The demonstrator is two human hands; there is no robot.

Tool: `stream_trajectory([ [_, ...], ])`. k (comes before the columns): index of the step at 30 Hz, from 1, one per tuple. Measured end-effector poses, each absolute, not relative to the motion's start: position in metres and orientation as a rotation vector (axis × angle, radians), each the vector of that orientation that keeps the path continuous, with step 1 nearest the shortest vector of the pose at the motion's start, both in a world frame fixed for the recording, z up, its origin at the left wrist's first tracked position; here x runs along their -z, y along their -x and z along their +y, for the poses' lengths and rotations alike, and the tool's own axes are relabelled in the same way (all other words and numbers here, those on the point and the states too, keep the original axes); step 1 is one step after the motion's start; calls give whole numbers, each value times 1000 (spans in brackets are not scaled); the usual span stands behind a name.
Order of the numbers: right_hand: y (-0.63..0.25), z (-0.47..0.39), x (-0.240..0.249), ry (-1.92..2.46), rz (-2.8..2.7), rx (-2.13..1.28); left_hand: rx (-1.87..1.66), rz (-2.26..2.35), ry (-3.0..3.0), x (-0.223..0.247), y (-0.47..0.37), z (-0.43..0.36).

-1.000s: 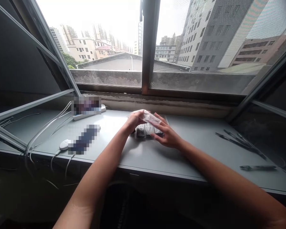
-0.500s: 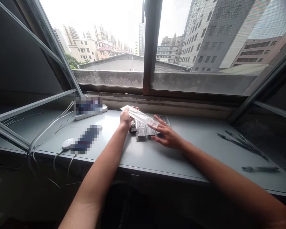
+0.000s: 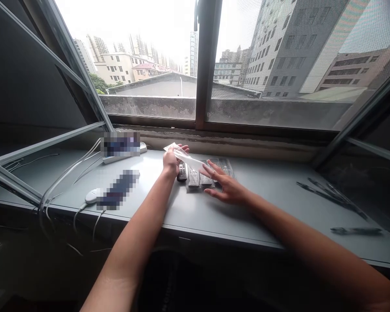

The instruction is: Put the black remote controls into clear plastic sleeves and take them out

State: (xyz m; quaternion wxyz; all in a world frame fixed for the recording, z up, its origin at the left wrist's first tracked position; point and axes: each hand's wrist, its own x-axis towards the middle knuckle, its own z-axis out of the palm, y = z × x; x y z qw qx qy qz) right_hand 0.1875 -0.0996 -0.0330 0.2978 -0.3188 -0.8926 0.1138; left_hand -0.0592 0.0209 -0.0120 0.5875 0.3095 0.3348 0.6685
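A clear plastic bag [image 3: 192, 163] is stretched slantwise above the grey table. Its upper left end is gripped by my left hand [image 3: 172, 161]. At the bag's lower right end is my right hand [image 3: 225, 184], its fingers spread and the fingertips against the plastic. Beneath the bag lies a dark remote control [image 3: 182, 172], close to my left hand. To its right, wrapped items [image 3: 193, 178] in clear plastic lie side by side on the table, partly covered by the bag and my right hand.
A white power strip [image 3: 143, 148] and a white round charger [image 3: 91, 196] with cables are on the left, beside two blurred-out objects. Dark pens or cables [image 3: 331, 195] lie at the right. Metal frames [image 3: 52, 141] slant at both sides; a window [image 3: 203, 65] stands behind the table [image 3: 195, 216].
The bag hangs a little flatter and narrower between my hands. My right hand has shifted slightly, its fingers less far over the bag. My left hand stays at the upper end.
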Motion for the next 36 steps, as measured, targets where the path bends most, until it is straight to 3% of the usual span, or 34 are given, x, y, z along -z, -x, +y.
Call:
stream_trajectory([
  [28,-190,-105,23,789,-2382,-55,-1546,912,-419,15,73,30],
  [36,-190,-107,18,738,-2252,-125,-1574,765,-361,8,84,23],
])
